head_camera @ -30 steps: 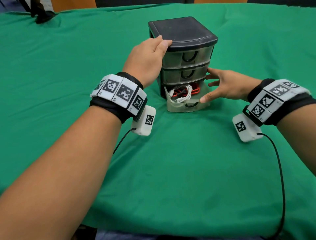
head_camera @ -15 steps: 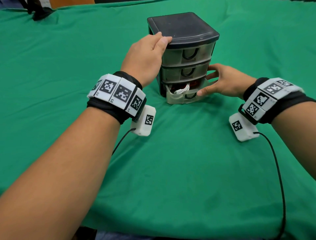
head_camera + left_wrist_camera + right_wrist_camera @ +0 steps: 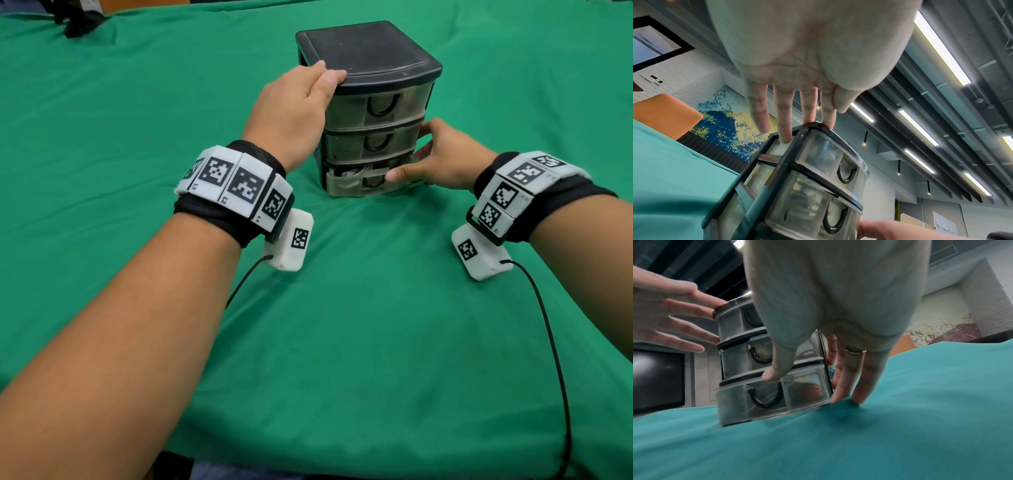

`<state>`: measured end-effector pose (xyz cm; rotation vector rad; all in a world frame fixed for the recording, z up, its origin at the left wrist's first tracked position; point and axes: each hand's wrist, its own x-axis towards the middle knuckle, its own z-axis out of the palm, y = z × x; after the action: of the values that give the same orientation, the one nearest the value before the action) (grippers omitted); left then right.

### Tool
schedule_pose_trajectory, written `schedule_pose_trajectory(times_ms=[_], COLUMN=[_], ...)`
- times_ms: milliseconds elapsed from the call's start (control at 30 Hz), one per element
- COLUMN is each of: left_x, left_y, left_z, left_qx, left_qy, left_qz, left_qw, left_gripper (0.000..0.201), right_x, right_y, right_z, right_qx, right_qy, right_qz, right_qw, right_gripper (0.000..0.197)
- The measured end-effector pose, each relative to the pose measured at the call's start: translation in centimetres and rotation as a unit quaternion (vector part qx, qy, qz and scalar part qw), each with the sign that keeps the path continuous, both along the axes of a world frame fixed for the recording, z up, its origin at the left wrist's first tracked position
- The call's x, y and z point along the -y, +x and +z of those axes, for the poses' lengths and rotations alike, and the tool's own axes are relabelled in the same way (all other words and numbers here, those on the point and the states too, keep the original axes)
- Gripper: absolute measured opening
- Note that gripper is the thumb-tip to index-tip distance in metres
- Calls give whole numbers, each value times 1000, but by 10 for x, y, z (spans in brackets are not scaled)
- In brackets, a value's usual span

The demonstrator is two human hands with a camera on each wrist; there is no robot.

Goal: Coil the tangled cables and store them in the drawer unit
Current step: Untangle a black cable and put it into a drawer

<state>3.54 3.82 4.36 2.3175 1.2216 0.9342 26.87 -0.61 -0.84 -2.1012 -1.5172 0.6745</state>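
I am watching the drawer unit (image 3: 368, 109) standing upright on the green tabletop (image 3: 342, 325), a small black-framed stack of three clear drawers, each with a dark loop handle. My left hand (image 3: 291, 113) is resting against the unit's top left front corner, fingers straight and lightly spread; in the left wrist view the fingertips (image 3: 785, 138) are touching the black lid edge and the upper left side, curled round nothing. My right hand (image 3: 442, 157) is lying at the unit's right side, low down. Its thumb (image 3: 774, 374) is pressing flat on the front of the bottom drawer (image 3: 359, 180), just above that drawer's handle (image 3: 764, 399), while the other fingers are reaching straight down beside the right wall, their tips touching the cloth. A ring (image 3: 856, 351) is showing on one of those fingers. So both hands are open-fingered, pushing and steadying, not pinching.

The bottom drawer is sticking out a little from the frame, its front not quite flush with the two drawers above. Through the clear plastic I am seeing a bit of white cable (image 3: 356, 170) at the drawer's top edge and a reddish shape (image 3: 813, 388) inside; I cannot tell how neatly either is coiled. Both upper drawers are sitting fully in. A dark object (image 3: 80, 20) is lying at the far left edge of the cloth.
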Motion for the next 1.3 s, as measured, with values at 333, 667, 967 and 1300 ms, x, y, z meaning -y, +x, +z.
schedule_pose_trajectory(times_ms=[333,667,967,1300], left_x=[-2,1,7,1], left_y=[1,3,4,7], left_z=[-3,-3,6,23], left_qx=[35,39,-1,-25], left_qy=[-24,-33,-33,-10], left_qz=[-8,3,26,52], left_qw=[999,999,999,998], left_gripper=[45,46,43,38], right_x=[-5,-4,19,45], right_y=[-6,-13,-14,-26], right_z=[2,-1,1,41], right_qx=[23,58,67,50], right_qy=[-8,-37,-3,393], right_qz=[-25,-5,13,29], right_qw=[999,998,998,918], right_gripper=[74,56,48,21])
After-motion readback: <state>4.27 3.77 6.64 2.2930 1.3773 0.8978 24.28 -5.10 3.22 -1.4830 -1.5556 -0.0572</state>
